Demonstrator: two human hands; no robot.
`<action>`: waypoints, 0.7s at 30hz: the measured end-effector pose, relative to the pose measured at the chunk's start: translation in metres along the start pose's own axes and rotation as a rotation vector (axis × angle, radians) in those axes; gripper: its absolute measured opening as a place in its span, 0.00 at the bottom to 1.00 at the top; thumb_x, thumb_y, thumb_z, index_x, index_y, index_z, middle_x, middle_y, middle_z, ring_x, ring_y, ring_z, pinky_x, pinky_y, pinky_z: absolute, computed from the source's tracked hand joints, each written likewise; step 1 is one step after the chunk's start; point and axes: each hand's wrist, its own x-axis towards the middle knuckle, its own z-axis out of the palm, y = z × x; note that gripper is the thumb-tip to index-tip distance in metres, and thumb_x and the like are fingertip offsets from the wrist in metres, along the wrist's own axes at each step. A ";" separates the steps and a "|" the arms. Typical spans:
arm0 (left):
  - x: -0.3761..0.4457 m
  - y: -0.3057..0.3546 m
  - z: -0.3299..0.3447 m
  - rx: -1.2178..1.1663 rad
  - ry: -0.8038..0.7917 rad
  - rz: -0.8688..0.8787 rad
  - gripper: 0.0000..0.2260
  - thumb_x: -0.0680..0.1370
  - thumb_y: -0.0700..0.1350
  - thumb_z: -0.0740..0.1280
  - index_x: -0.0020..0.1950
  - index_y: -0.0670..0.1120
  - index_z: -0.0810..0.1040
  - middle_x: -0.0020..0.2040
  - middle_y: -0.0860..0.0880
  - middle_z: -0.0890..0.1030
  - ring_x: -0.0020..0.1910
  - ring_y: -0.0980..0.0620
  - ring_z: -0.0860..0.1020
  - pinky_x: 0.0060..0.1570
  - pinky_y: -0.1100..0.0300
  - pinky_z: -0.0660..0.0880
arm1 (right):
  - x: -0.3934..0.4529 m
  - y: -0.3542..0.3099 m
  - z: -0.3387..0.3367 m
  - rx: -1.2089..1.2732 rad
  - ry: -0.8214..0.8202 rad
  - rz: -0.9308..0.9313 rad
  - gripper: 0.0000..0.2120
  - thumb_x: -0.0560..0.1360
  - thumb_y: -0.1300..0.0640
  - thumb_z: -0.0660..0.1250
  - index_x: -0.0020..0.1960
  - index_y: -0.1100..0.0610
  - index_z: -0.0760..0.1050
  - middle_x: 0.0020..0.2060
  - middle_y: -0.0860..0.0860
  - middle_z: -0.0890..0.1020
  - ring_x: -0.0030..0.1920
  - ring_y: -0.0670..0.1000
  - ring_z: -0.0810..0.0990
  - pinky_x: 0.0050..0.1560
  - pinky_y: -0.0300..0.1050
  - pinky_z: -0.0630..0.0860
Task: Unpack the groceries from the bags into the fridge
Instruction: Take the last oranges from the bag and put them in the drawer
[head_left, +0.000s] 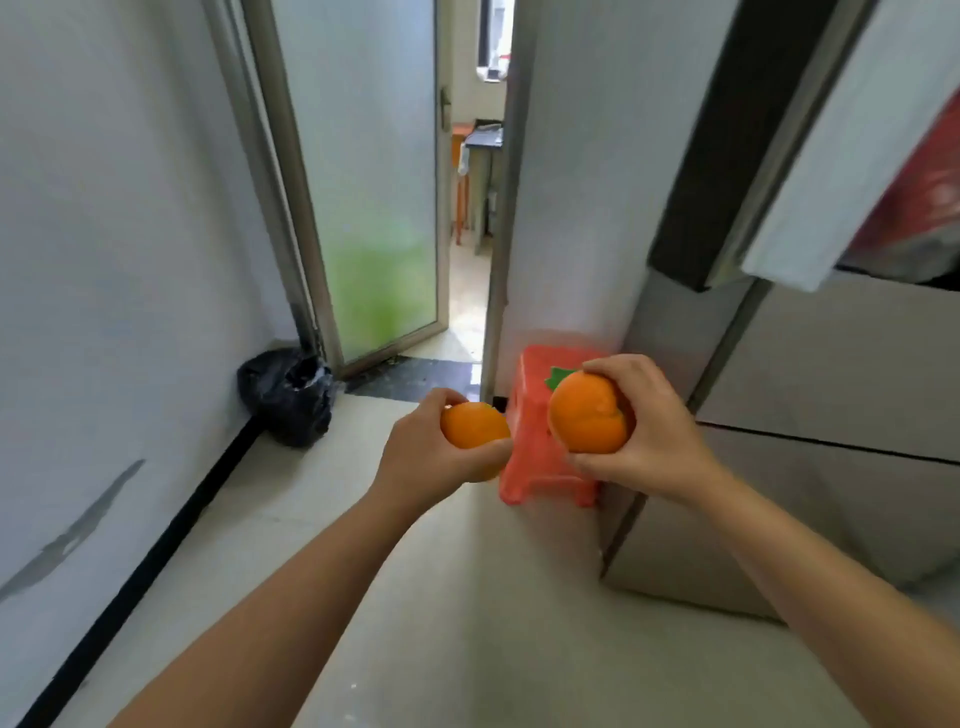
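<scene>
1. Setting: a home, in a narrow kitchen corner or passage.
2. Evidence: tall grey fridge (831, 374) at right, its upper door (852, 140) swung open.
3. Red plastic stool (540, 452) stands on the pale tiled floor (467, 597), beside the fridge.
4. Black rubbish bag (285, 397) sits in the corner by a frosted-glass door (374, 182).
5. Beyond the doorway, another room with furniture; detail blurred.

No text, label or number can be read anywhere.
</scene>
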 end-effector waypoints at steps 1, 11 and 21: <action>0.002 0.028 0.016 -0.044 -0.063 0.021 0.27 0.63 0.55 0.76 0.56 0.54 0.66 0.50 0.53 0.69 0.47 0.51 0.71 0.44 0.62 0.73 | -0.010 0.009 -0.031 -0.024 0.027 0.021 0.39 0.55 0.48 0.76 0.63 0.55 0.68 0.54 0.45 0.66 0.55 0.47 0.68 0.47 0.28 0.63; -0.001 0.254 0.215 -0.174 -0.497 0.369 0.26 0.66 0.45 0.77 0.57 0.56 0.66 0.59 0.49 0.69 0.55 0.47 0.74 0.52 0.53 0.78 | -0.127 0.134 -0.289 -0.259 0.261 0.272 0.37 0.63 0.58 0.77 0.67 0.52 0.64 0.62 0.51 0.67 0.57 0.44 0.64 0.52 0.40 0.64; 0.024 0.432 0.375 -0.218 -0.322 0.585 0.24 0.68 0.44 0.76 0.55 0.55 0.66 0.53 0.54 0.68 0.50 0.53 0.72 0.37 0.70 0.71 | -0.144 0.262 -0.479 -0.427 0.377 0.206 0.37 0.61 0.54 0.78 0.66 0.52 0.65 0.59 0.48 0.68 0.55 0.44 0.66 0.47 0.34 0.66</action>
